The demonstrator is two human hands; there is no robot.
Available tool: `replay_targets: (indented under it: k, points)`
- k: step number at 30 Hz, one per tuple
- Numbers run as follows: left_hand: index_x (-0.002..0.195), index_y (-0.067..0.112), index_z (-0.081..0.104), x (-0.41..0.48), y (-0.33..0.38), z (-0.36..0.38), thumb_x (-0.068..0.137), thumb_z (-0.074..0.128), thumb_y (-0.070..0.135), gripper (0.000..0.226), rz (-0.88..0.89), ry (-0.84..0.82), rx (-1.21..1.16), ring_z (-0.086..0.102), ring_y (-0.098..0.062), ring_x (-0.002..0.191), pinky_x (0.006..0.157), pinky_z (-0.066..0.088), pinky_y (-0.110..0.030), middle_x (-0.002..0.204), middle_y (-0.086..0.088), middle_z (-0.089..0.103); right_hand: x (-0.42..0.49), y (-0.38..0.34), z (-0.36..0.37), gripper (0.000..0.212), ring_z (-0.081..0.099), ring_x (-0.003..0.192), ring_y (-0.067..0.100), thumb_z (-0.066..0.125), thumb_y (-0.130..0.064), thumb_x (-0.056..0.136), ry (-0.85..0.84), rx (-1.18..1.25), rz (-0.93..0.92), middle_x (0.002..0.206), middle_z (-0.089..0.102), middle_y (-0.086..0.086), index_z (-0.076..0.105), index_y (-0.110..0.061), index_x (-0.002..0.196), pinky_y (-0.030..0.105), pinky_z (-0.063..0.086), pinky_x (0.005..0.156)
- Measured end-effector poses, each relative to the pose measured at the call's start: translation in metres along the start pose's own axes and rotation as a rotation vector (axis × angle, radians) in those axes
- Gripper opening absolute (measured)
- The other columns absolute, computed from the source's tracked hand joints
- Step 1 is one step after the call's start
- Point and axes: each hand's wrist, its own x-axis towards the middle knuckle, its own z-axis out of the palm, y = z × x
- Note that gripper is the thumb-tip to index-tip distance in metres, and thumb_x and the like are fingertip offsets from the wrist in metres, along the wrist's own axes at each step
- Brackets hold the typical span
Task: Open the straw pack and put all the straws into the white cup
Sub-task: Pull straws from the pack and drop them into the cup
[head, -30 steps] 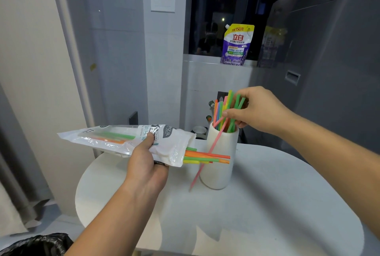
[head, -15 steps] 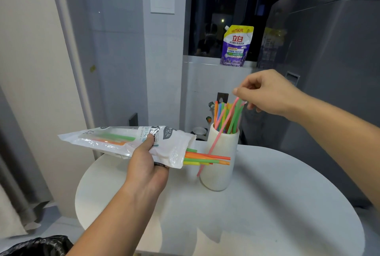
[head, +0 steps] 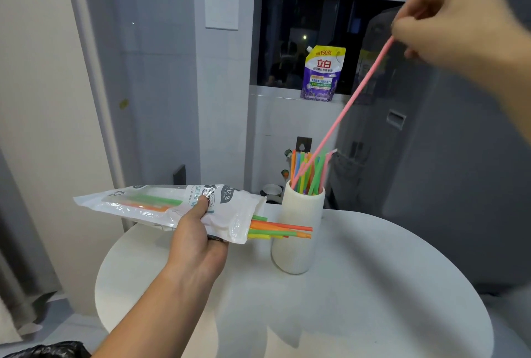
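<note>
My left hand [head: 198, 239] grips the white plastic straw pack [head: 149, 204] level above the table, its open end facing right. Several orange, green and yellow straws [head: 283, 229] stick out of that end, in front of the white cup. The tall white cup [head: 298, 228] stands on the round table and holds several coloured straws [head: 307, 172] upright. My right hand [head: 454, 24], high at the upper right and blurred, pinches the top of a long pink straw [head: 349, 104]. The pink straw slants down to the left, and its lower tip is at the cup's rim.
The round white table [head: 359, 285] carries the cup. A purple detergent pouch [head: 321, 74] stands on the window sill behind. A grey appliance [head: 459, 156] fills the right side. A black bin bag [head: 43, 350] lies at the lower left, beside a curtain.
My right hand has risen up and to the right with the pink straw, lifting its lower end from beside the cup up to the rim. The left hand and pack stayed still.
</note>
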Motion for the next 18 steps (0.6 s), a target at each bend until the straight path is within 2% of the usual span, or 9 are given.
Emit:
replay_targets:
  k: [2,4,6,9,11,15,18]
  points:
    - [0.132,0.012,0.062,-0.001,-0.001,0.000,0.103,0.058,0.013,0.029,0.001,-0.003,0.004,0.079,-0.015,0.076,0.065,0.065,-0.040,0.093,-0.002,0.081,0.004,-0.006,-0.007,0.008,0.064,0.070,0.017,0.059,-0.021,0.086,0.019,-0.022,-0.037,0.074,0.063,-0.001,0.067,-0.023,0.086,0.026,0.049,0.071]
    - [0.132,0.013,0.062,-0.001,-0.002,0.000,0.102,0.059,0.013,0.030,-0.003,-0.006,0.006,0.079,-0.016,0.077,0.066,0.065,-0.041,0.097,-0.002,0.081,0.003,-0.010,-0.008,0.009,0.062,0.076,0.022,0.059,-0.019,0.089,0.003,-0.072,-0.081,0.080,0.064,0.005,0.067,-0.021,0.093,0.027,0.046,0.074]
    - [0.133,0.014,0.062,-0.002,-0.002,0.000,0.102,0.059,0.013,0.031,-0.008,-0.004,0.005,0.079,-0.016,0.081,0.070,0.065,-0.042,0.103,-0.002,0.080,-0.001,-0.014,-0.005,0.007,0.061,0.079,0.021,0.060,-0.017,0.091,-0.015,-0.130,-0.116,0.086,0.064,0.006,0.066,-0.019,0.094,0.023,0.043,0.071]
    - [0.136,0.014,0.061,-0.003,-0.002,0.001,0.102,0.059,0.013,0.034,-0.013,0.007,-0.001,0.077,-0.016,0.094,0.078,0.064,-0.041,0.111,-0.003,0.079,-0.010,-0.016,0.006,0.006,0.057,0.073,0.013,0.061,-0.014,0.092,-0.045,-0.205,-0.143,0.082,0.062,0.001,0.066,-0.017,0.091,0.014,0.037,0.063]
    - [0.134,0.014,0.062,-0.003,-0.001,0.001,0.102,0.059,0.013,0.032,-0.013,0.009,-0.006,0.077,-0.015,0.090,0.074,0.065,-0.041,0.107,-0.003,0.079,-0.016,-0.015,0.016,0.007,0.054,0.067,0.003,0.062,-0.014,0.091,-0.079,-0.218,-0.142,0.077,0.061,-0.002,0.069,-0.017,0.089,0.012,0.036,0.062]
    - [0.134,0.013,0.062,-0.002,-0.001,0.000,0.102,0.059,0.012,0.031,-0.011,0.015,-0.011,0.078,-0.015,0.080,0.063,0.065,-0.040,0.105,-0.002,0.079,-0.028,-0.010,0.038,0.012,0.059,0.068,0.007,0.062,-0.013,0.088,-0.134,-0.214,-0.165,0.075,0.066,-0.005,0.073,-0.016,0.087,0.021,0.046,0.075]
    - [0.135,0.013,0.061,-0.001,-0.001,0.000,0.103,0.058,0.013,0.032,-0.014,0.012,-0.001,0.078,-0.016,0.085,0.065,0.065,-0.038,0.112,-0.005,0.078,-0.031,-0.005,0.044,0.012,0.059,0.069,0.004,0.063,-0.013,0.088,-0.108,-0.161,-0.144,0.078,0.069,-0.002,0.074,-0.014,0.087,0.022,0.046,0.070]
